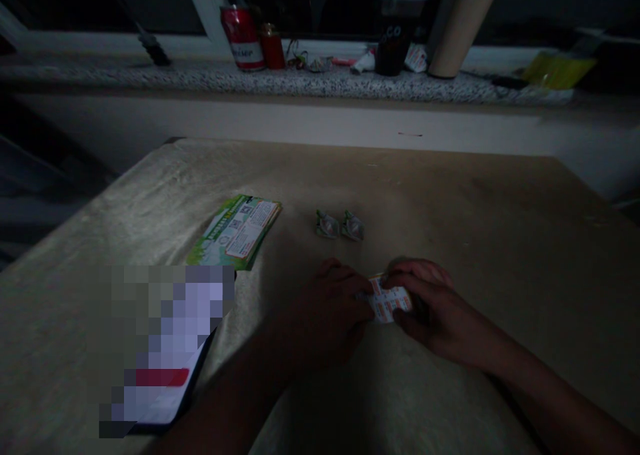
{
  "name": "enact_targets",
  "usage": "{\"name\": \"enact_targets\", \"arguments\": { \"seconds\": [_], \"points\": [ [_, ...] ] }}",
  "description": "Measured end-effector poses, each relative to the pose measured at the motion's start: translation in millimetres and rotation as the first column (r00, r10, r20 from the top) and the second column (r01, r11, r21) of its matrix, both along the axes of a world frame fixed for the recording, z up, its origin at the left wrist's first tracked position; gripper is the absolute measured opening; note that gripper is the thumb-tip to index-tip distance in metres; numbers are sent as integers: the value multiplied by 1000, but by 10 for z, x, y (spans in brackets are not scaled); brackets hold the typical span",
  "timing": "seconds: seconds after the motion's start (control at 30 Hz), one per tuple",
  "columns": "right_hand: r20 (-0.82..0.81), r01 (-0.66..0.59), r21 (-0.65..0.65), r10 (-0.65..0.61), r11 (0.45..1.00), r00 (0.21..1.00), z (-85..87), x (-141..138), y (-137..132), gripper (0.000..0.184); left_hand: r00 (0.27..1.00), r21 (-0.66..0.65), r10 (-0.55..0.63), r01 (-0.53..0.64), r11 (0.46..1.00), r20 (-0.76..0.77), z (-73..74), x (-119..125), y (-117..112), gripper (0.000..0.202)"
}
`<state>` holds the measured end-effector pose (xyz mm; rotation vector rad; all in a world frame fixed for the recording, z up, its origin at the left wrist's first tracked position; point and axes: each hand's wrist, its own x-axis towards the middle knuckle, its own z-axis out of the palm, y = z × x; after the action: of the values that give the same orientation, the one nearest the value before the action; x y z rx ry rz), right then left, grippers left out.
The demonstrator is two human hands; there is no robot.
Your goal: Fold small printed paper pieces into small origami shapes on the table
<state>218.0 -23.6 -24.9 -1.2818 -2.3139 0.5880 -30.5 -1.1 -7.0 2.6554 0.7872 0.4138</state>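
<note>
Just above the table, or resting on it, a small flat white piece with orange and blue print [387, 303] lies between my hands; its exact kind is unclear. My left hand [337, 305] is closed on its left edge, fingers curled and partly in shadow. On the other side, my right hand [433, 301] pinches it with the thumb at the near edge and the fingers at the far edge. Beyond the hands sit two small green and clear crumpled-looking pieces, a left one [327, 225] and a right one [353, 227], side by side.
Green printed packets or cards [240, 235] lie stacked left on the cloth-covered table [450, 195]. Nearer is a blurred-out phone [175, 348] with a lit screen. On the stone windowsill [320, 81] stand a red can [243, 38], a dark cup [395, 38] and a cardboard tube [463, 28].
</note>
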Motion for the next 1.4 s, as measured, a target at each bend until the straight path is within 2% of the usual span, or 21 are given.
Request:
{"name": "enact_targets", "arguments": {
  "seconds": [0.37,0.67,0.9,1.03,1.2,1.4],
  "points": [
    [61,32,9,-32,999,998,17,-25,-35,48,999,-30,28,-28,999,18,15,28,18,12],
    [58,32,38,-34,999,998,-13,-19,-37,50,996,-90,76,-71,993,52,-69,87,90,14],
    [35,39,36,-40,999,999,-17,-29,-33,52,992,-64,-5,13,998,128,-90,78,111,13],
    [24,44,36,-45,998,999,-11,-34,-38,52,997,-5,-37,38,999,70,-72,84,73,20],
    [29,42,27,-42,999,999,4,-40,-41,53,998,41,-12,14,999,-59,-27,112,62,21],
    [38,49,28,-50,998,998,14,-43,-40,48,1000,-10,-5,5,1000,-10,-62,112,130,13]
  ]
}}
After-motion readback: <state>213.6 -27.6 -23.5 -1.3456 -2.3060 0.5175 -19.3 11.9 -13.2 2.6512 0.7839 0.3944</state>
